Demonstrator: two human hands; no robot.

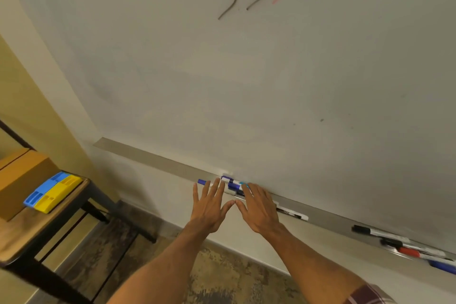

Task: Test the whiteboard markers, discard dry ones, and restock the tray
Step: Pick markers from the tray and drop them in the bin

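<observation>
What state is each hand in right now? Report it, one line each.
Left hand: open, fingers spread, holding nothing.
Right hand: open, fingers spread over the markers on the tray, holding nothing.

In the tray (160,160) below the whiteboard (246,81), a marker cluster (233,184) lies midway, more markers (399,244) far right; a side table (29,227) stands left.

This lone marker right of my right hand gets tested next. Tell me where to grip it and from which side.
Pinch the lone marker around mid-barrel, coming from above and the room side with the right hand. It lies flat along the tray with the whiteboard right behind, so the back is likely blocked; no other marker touches it.
</observation>
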